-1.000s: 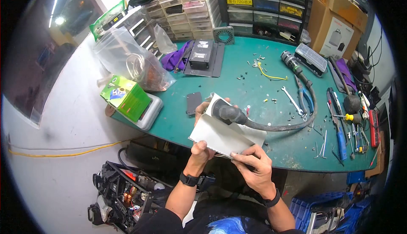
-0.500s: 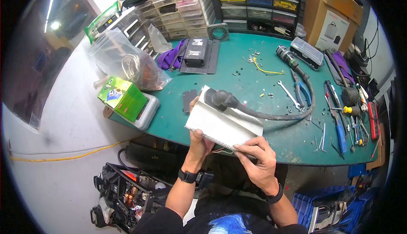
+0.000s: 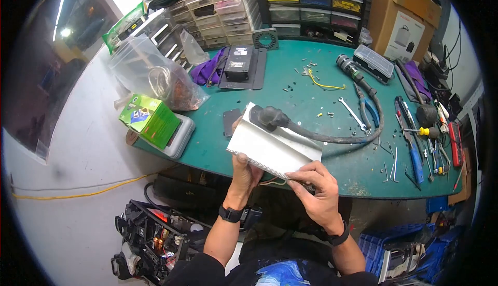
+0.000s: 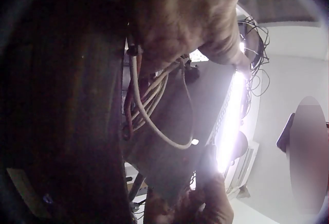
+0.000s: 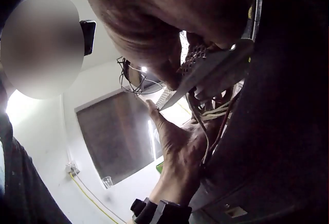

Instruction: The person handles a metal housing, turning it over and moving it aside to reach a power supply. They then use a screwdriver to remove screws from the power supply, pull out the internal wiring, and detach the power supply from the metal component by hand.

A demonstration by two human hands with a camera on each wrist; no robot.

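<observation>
A silver metal box [image 3: 272, 143] is held just off the near edge of the green table [image 3: 311, 89]. A black cable gland [image 3: 264, 116] sits on its far end, and a thick black cable [image 3: 337, 140] runs from it across the mat. My left hand [image 3: 243, 164] grips the box's left near edge, thumb on top and fingers beneath. My right hand [image 3: 307, 178] pinches the box's near right corner. The left wrist view looks up at white wires [image 4: 154, 100] hanging under the box. A perforated metal edge [image 5: 198, 64] shows in the right wrist view.
A green carton [image 3: 149, 120] on a white device and a plastic bag of wire [image 3: 155, 76] lie to the left. A black unit [image 3: 239, 63] stands behind. Pliers [image 3: 371, 107], a wrench [image 3: 353, 114] and screwdrivers [image 3: 415, 156] lie on the right. Loose screws dot the mat. An open tool bag [image 3: 150, 239] sits on the floor.
The box has been turned flatter and lifted a little toward the far left. My right hand has slid along its near edge to the right corner.
</observation>
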